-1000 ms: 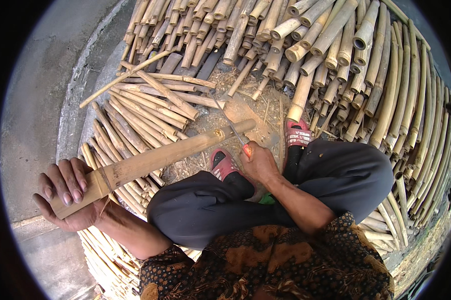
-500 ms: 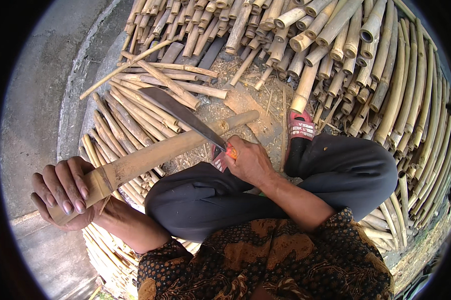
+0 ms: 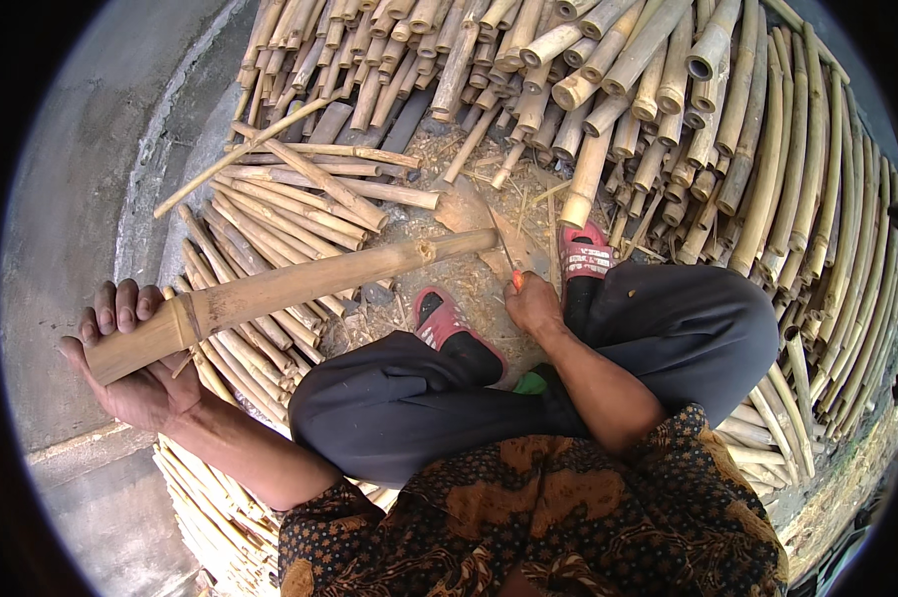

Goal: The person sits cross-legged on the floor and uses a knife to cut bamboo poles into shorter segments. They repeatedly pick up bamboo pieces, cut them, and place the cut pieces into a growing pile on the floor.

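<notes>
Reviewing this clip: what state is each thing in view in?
Left hand: grip closed around bamboo piece
Right hand: grip closed on knife handle
Bamboo piece: held slanting, in one length
Knife: blade bare, seen nearly edge-on
Red slippers: worn
Bamboo poles: stacked, ends cut

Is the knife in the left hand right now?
No: the right hand grips the knife by its orange handle, while the left hand holds the bamboo piece.
</notes>
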{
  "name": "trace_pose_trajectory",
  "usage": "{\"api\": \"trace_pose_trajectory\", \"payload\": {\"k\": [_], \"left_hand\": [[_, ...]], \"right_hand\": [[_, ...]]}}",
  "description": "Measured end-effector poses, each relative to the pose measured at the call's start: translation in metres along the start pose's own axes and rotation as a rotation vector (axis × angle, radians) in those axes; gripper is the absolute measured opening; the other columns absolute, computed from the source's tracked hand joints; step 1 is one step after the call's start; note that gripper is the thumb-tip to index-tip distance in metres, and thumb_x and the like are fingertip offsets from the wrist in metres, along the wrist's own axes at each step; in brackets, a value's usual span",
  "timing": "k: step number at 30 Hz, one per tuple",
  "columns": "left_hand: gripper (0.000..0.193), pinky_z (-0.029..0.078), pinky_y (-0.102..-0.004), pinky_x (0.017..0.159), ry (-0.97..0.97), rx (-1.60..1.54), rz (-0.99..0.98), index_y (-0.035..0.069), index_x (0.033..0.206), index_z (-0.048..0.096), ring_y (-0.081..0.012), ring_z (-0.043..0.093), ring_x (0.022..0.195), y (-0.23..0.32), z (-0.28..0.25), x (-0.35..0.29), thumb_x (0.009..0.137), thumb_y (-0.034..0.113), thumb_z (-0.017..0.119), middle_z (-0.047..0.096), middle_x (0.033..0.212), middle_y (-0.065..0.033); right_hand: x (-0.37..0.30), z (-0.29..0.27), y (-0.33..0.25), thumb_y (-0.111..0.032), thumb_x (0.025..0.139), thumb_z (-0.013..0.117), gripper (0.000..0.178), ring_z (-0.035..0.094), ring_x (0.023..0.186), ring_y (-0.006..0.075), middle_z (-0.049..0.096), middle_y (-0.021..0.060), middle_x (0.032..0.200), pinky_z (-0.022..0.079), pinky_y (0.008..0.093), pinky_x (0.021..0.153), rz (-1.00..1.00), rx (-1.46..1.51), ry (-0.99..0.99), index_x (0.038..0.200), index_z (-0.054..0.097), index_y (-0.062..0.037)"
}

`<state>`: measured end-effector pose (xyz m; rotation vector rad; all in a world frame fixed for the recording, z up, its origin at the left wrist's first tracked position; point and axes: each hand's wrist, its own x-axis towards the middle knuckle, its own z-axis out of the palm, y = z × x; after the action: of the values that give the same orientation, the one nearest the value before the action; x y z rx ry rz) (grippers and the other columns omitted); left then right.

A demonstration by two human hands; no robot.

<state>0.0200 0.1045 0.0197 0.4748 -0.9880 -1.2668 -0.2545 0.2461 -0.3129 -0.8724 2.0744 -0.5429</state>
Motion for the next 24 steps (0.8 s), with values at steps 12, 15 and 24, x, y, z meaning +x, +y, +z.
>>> {"api": "trace_pose_trajectory", "payload": {"k": [12, 15, 24], "left_hand": [[0.034, 0.042, -0.0269, 0.054, -0.229, -0.072, 0.062, 0.011, 0.084, 0.048, -0.0112, 0.044, 0.057, 0.002, -0.012, -0.004, 0.106, 0.036, 0.053, 0.045, 0.071, -0.0019], [0.03, 0.043, -0.0255, 0.049, -0.267, -0.162, 0.022, 0.011, 0.086, 0.048, -0.0107, 0.046, 0.051, 0.002, -0.012, -0.002, 0.107, 0.033, 0.051, 0.047, 0.068, -0.0015], [0.038, 0.048, -0.0281, 0.057, -0.379, -0.25, -0.083, 0.014, 0.076, 0.049, -0.01, 0.052, 0.047, 0.001, -0.01, 0.005, 0.11, 0.032, 0.046, 0.05, 0.059, 0.0027]], "right_hand": [[-0.037, -0.013, -0.072, -0.026, 0.092, 0.068, 0.031, 0.07, 0.087, 0.0481, 0.071, 0.0298, 0.089, 0.056, 0.0526, 0.079, -0.344, 0.194, -0.064, 0.103, 0.062, 0.002], [-0.031, -0.013, -0.067, -0.027, 0.093, 0.067, 0.031, 0.071, 0.087, 0.0471, 0.071, 0.0289, 0.089, 0.057, 0.0521, 0.079, -0.24, 0.219, -0.06, 0.102, 0.062, 0.0024], [-0.035, -0.01, -0.068, -0.024, 0.092, 0.066, 0.028, 0.069, 0.083, 0.0487, 0.07, 0.0288, 0.085, 0.056, 0.053, 0.076, -0.386, 0.198, -0.017, 0.104, 0.064, 0.0007]]}}
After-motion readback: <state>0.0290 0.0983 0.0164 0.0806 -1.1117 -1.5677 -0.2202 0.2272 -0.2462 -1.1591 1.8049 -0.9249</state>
